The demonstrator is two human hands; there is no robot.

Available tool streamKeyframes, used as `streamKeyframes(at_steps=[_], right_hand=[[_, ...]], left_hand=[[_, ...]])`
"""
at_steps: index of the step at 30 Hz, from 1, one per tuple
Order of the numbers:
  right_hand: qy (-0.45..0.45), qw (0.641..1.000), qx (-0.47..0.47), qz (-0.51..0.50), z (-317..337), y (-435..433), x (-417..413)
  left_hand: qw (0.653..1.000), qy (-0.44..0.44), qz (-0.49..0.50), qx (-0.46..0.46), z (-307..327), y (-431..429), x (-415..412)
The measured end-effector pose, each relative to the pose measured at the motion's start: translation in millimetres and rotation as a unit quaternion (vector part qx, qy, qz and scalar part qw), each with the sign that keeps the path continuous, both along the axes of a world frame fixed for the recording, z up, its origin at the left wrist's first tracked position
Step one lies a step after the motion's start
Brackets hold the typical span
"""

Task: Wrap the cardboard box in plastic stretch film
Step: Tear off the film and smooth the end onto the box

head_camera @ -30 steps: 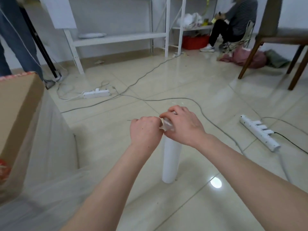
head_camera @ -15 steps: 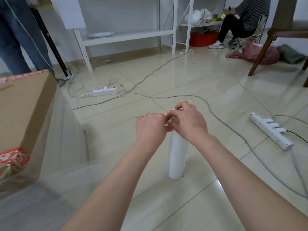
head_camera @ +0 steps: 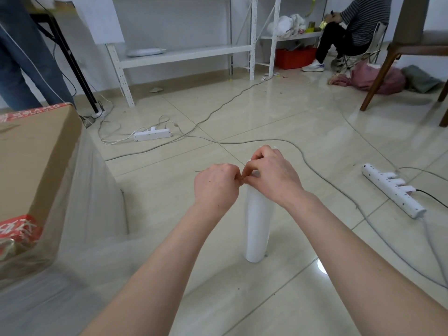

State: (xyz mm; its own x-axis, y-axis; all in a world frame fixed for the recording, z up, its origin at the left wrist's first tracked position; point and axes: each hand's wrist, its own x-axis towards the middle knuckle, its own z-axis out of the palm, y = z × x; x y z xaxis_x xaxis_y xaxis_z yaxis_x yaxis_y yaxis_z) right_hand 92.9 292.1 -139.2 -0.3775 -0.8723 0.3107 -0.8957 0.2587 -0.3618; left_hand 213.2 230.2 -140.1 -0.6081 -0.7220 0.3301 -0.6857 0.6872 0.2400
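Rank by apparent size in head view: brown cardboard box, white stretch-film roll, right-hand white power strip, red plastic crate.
1. Brown cardboard box.
2. White stretch-film roll and right-hand white power strip: alike.
3. Red plastic crate, farthest.

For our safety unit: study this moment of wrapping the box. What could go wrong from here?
1. The film roll stands upright on its end while the left hand and right hand pinch at its top; a sideways tug could topple it.
2. A grey cable lies just behind it; walking round the cardboard box, feet might catch it.
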Motion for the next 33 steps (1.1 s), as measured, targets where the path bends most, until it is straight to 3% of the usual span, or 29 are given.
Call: streamKeyframes(at_steps=[8, 16, 21, 24, 27, 31, 33], right_hand=[[0.021, 0.999, -0.011, -0.030, -2.4, 2.1, 8.2], [0.022, 0.997, -0.018, -0.070, -3.9, 0.0, 14.5], [0.043, 0.998, -0.016, -0.034, -7.5, 2.5, 9.7], [0.056, 0.998, -0.001, -0.016, -8.0, 3.8, 8.8], [0.073, 0.997, 0.018, -0.026, -7.7, 4.1, 9.9], [0.114, 0.993, 0.022, -0.025, -6.4, 6.5, 11.5], [0.126, 0.992, 0.015, -0.024, -5.8, 5.8, 12.0]], left_hand=[[0.994, 0.022, -0.056, 0.095, 6.0, -2.7, 12.5], [0.957, 0.081, -0.178, 0.215, 10.4, 3.3, 27.6], [0.988, -0.020, -0.051, 0.145, 8.5, -8.3, 34.5], [0.990, -0.091, 0.014, 0.109, 3.6, -9.0, 29.9], [0.986, -0.166, 0.026, 0.018, -7.1, -5.0, 16.5], [0.991, -0.130, 0.008, 0.013, -24.9, 3.5, 3.4], [0.997, -0.065, 0.007, 0.030, -28.9, 6.3, 1.9]])
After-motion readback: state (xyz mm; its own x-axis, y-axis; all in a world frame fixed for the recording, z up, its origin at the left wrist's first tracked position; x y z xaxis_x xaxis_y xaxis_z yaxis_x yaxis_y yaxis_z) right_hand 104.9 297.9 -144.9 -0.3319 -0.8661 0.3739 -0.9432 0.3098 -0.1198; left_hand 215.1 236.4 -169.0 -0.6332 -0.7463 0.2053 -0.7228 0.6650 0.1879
